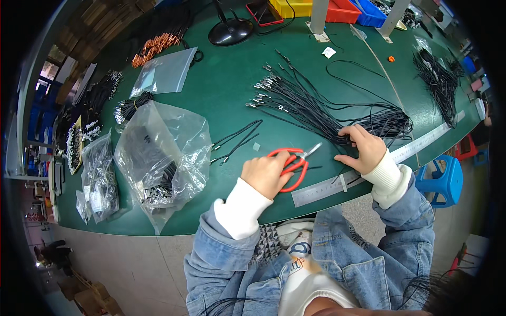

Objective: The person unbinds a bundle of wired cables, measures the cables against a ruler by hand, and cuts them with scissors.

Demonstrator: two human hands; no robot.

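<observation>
My left hand (263, 175) is closed around red-handled scissors (302, 155), whose short metal blades point up and to the right. By the scissors' handle a short dark cord end (314, 167) shows. My right hand (365, 149) is open, thumb and fingers apart, with its fingertips at the edge of a large bundle of black cords (316, 108). Silver metal ends fan out at the bundle's upper left, and its looped part lies to the right. A long steel ruler (319, 193) runs beneath my right wrist along the near edge of the green table (232, 181).
Several loose cords (237, 142) lie left of the scissors. A clear plastic bag (182, 137) of cords and a smaller bag (101, 184) stand further left. Another cord bundle (440, 87) is at right. Metal posts (319, 21) and a black stand base (230, 31) occupy the back.
</observation>
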